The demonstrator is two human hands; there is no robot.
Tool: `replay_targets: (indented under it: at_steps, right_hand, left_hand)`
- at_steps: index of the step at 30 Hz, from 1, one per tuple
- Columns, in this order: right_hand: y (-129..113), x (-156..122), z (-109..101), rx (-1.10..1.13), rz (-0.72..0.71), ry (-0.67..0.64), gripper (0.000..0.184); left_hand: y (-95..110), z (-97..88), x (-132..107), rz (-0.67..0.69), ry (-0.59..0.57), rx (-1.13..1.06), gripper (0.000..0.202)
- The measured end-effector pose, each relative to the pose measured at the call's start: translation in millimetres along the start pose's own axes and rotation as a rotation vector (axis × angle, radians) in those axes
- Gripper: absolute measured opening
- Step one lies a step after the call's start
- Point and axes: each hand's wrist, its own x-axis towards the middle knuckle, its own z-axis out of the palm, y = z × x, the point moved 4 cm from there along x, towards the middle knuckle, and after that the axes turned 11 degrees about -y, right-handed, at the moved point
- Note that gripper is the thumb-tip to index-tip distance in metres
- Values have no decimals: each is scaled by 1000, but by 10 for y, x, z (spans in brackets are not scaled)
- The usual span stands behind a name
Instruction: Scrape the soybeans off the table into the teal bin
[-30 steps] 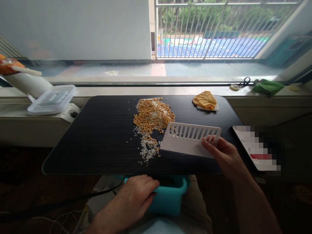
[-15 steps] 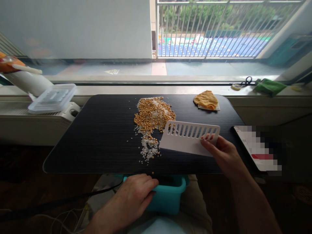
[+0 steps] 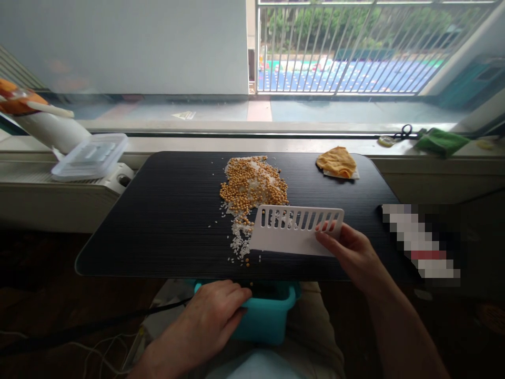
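Observation:
My right hand (image 3: 353,251) grips a white slotted plastic scraper (image 3: 294,231) by its right end, its lower edge resting on the black ribbed tabletop (image 3: 169,221). Just left of the scraper lies a pile of yellow beans mixed with white rice (image 3: 252,187), with a trail of rice (image 3: 240,242) running toward the near edge. My left hand (image 3: 211,321) is closed on the rim of a teal plastic tub (image 3: 268,316) held under the table's near edge, on my lap.
A crumpled orange cloth (image 3: 336,161) lies at the table's far right. On the left radiator shelf sit a clear plastic lid (image 3: 91,156) and a white bottle (image 3: 49,129). Scissors (image 3: 396,134) and a green cloth (image 3: 441,141) rest on the windowsill.
My right hand has slid the scraper left and nearer to me, into the edge of the pile. Some beans and rice have moved toward the near edge.

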Motion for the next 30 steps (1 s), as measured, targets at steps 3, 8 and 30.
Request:
replay_targets:
  at_steps: [3,8,30]
  right_hand:
    - [17,-9,81,5,23,-73,27]
    - [6,-93,81,8,56,-156,26]
    - [7,-171,711,228,60,-192,22]
  left_hand:
    - [-2,-6,-11,-4,-5,3,20]
    - [3,-26,-52,-5,21,-10,18]
    - [-83,-38,-214,-10,93,71,24]
